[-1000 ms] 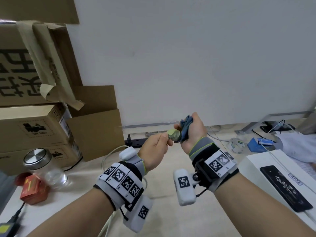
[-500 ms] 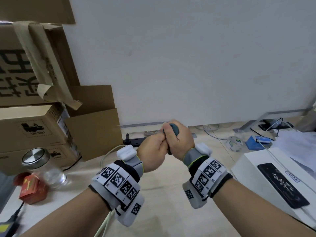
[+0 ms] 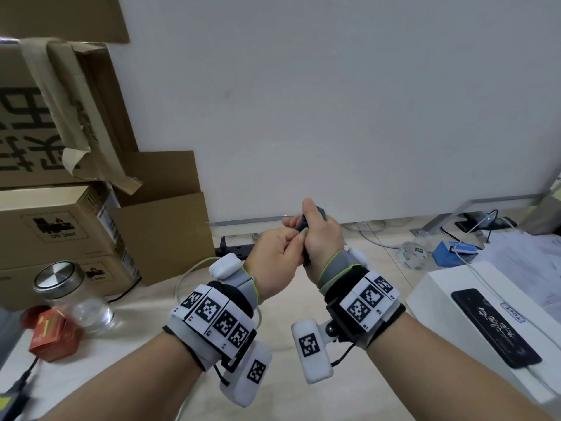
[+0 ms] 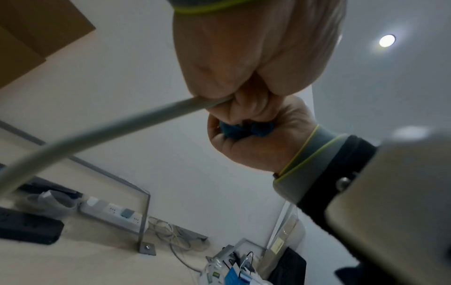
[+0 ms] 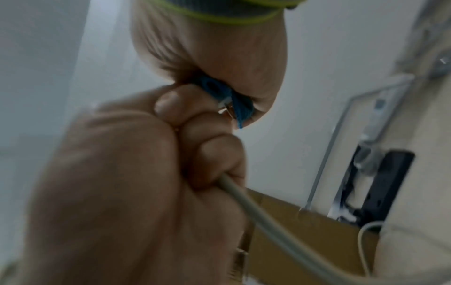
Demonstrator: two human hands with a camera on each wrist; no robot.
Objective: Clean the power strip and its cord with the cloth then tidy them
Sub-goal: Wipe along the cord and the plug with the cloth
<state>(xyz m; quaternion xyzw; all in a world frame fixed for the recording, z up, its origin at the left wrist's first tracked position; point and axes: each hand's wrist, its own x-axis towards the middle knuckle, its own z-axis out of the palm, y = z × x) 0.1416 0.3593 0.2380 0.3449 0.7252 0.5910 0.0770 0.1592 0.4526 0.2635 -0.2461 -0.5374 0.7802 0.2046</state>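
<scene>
Both hands are raised above the table (image 3: 151, 329) and pressed together. My left hand (image 3: 288, 247) grips the plug end of the pale grey cord (image 4: 109, 131); the plug is almost wholly hidden, only a glint of metal prong (image 5: 228, 110) shows. My right hand (image 3: 317, 235) is closed, thumb up, round the bunched blue cloth (image 3: 302, 227), which is wrapped over the plug. The cloth (image 4: 244, 130) peeks from the fist, and the cloth (image 5: 219, 88) shows again in the right wrist view. The cord (image 5: 256, 208) trails down from the left fist, and a loop of cord (image 3: 183, 276) lies on the table. Its power strip is not in view.
Stacked cardboard boxes (image 3: 60, 223) fill the left. A glass jar with a metal lid (image 3: 60, 287) and a red box (image 3: 51, 335) stand front left. A white box carrying a black phone (image 3: 494, 326) is at the right. A black power strip (image 3: 233, 249) lies by the white partition.
The hands were slightly apart with the plug showing between them. The right hand closed the cloth over the plug, then twisted so its thumb points up.
</scene>
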